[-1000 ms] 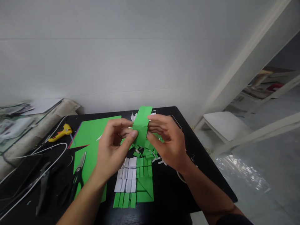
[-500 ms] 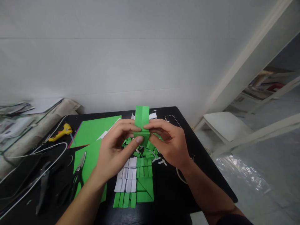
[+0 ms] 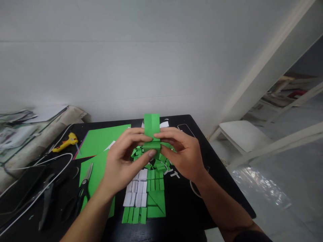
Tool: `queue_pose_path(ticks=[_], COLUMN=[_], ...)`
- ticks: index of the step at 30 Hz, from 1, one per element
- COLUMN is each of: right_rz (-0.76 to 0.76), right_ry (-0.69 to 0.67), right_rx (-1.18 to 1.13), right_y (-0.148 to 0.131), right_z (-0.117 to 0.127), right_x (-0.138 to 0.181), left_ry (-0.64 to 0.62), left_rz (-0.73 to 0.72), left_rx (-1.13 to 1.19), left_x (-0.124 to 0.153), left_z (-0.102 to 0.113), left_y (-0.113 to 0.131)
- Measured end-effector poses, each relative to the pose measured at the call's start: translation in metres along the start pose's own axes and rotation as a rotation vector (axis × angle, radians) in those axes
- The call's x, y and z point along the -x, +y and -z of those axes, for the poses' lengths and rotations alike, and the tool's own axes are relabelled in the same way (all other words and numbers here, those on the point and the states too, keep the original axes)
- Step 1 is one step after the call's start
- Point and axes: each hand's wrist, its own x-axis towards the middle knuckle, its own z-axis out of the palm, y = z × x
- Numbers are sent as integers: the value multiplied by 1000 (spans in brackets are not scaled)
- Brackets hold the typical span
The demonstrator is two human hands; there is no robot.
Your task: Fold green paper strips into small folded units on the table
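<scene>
Both my hands pinch a folded strip of green paper [image 3: 151, 125] above the black table [image 3: 222, 188]. My left hand [image 3: 123, 161] grips its lower fold from the left, thumb under and fingers on top. My right hand [image 3: 183, 154] holds it from the right, fingertips meeting the left ones at the crease. The upper half of the strip stands up past my fingers. Under my hands lie several small green and white paper pieces [image 3: 143, 193] in rows, and a heap of green scraps [image 3: 157, 164].
A large green sheet [image 3: 98, 143] lies at the left. Black scissors [image 3: 82, 193], a yellow utility knife [image 3: 66, 142], white cables [image 3: 54, 161] and dark pliers [image 3: 46, 200] sit left of it. A white stool [image 3: 239, 134] stands to the right of the table.
The green strip was bent further at its crease and turned upright; my fingertips closed in over the fold and the lower flap shortened. The hands stayed in nearly the same place.
</scene>
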Motion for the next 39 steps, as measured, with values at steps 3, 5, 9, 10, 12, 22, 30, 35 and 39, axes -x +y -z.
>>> queue_pose_path(ticks=[3,5,9,10,12,22,30,35,39], right_rz=[19,21,10,6,1,7,1,1,6], right_ry=[11,13,20,20,17,-7,8,26,15], right_rx=[24,12,5,8,6,73,47,38,6], right_y=[0,-1,-1,0,0,0,-5,-5,-4], right_z=[-1,-2,-3,-3,-4,-2,-3,-3,-3], right_x=[0,0,1,1,1,2,3,3,3], left_ry=[-6,13,39,44,71,155,178,152,141], left_rz=[18,26,45,50,50,74,79,68,83], left_rx=[18,14,11,20,67,136,112,30,16], left_x=[0,0,0,1,1,-3,-2,0,0], left_z=[-1,-1,-1,-2,-3,-8,-7,-4,-5], left_y=[0,1,4,4,3,1,0,2,2])
